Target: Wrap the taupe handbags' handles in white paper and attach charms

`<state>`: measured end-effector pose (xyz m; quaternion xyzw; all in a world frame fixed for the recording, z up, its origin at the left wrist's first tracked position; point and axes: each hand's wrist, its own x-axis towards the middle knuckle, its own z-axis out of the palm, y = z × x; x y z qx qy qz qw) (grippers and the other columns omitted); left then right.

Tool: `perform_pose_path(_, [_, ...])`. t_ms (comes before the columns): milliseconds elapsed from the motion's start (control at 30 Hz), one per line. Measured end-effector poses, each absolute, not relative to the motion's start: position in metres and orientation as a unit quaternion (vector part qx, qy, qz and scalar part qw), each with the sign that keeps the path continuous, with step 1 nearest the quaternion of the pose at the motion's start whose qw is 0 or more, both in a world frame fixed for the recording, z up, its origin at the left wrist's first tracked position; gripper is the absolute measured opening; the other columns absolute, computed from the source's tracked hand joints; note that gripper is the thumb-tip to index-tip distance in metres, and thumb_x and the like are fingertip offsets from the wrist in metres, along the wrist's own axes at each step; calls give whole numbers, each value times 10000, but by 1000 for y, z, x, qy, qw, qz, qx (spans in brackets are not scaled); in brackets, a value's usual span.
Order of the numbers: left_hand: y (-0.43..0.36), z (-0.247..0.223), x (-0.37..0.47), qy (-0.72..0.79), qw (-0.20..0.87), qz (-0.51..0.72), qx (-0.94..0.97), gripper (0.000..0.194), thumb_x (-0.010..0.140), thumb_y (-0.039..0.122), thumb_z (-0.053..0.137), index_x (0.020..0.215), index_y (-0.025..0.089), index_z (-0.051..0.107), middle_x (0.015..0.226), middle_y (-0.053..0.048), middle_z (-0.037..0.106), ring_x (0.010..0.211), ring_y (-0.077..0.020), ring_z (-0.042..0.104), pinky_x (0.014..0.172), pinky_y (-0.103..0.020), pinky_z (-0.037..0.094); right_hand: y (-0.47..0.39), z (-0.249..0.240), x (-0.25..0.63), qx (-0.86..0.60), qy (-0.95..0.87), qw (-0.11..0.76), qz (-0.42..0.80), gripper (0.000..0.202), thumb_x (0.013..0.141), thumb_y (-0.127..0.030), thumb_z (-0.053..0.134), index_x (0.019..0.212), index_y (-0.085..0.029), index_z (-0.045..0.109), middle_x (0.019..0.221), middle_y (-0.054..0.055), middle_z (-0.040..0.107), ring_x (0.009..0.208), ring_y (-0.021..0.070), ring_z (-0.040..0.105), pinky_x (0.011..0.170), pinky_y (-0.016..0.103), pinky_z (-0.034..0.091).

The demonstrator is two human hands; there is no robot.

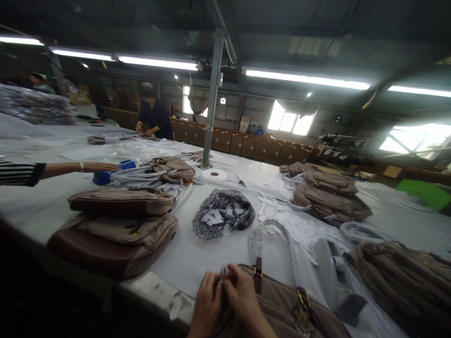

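My left hand [208, 298] and my right hand [242, 292] meet at the table's front edge, fingers pinched close together. Between the fingertips is something small and greyish that I cannot make out. Just under and beside my right hand lies a taupe handbag [278, 307] with brown straps, gold buckles and wrapped handles standing up. Beyond my hands sits a black-and-white speckled cloth [206, 209] with white paper pieces on it.
Two stacked bags [141, 234] lie at the left. A grey tape dispenser [329, 272] stands at the right, near piled bags [401, 281]. From the left, another person's hand [100, 167] reaches to a blue dispenser [102, 177]. A person [155, 115] works at the far side.
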<state>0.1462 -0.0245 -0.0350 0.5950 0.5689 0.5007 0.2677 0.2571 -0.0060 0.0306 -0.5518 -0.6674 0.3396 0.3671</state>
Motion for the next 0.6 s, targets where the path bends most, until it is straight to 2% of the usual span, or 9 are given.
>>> perform_pose_path(100, [-25,-38,146,571,256,499,599,206,894,294,394,801,218,562,797,-35,576,794,-200,582,753,-343,486,-7,36,256,-557,-679,356,320,147,679,-100,509,721,-167,633,664,19,652,652,178,610,615,233,431])
perform_pose_path(167, [-25,-39,146,574,248,500,600,206,890,290,391,805,217,564,794,-38,579,795,-207,583,751,-355,490,-9,37,254,-552,-686,361,306,143,691,-94,492,667,-175,606,634,10,629,628,168,586,593,229,407])
perform_pose_path(367, [-24,-40,145,574,234,500,605,222,899,279,367,803,222,559,787,-36,576,780,-205,580,741,-365,492,-15,27,253,-540,-683,397,289,145,730,-105,507,725,-176,634,684,23,653,654,174,591,622,237,409])
perform_pose_path(600, [-25,-45,144,580,226,505,598,224,888,275,374,773,227,561,780,-37,579,789,-212,576,749,-371,484,-15,18,256,-504,-664,443,331,169,746,-108,530,793,-190,670,734,13,681,696,168,619,661,217,436])
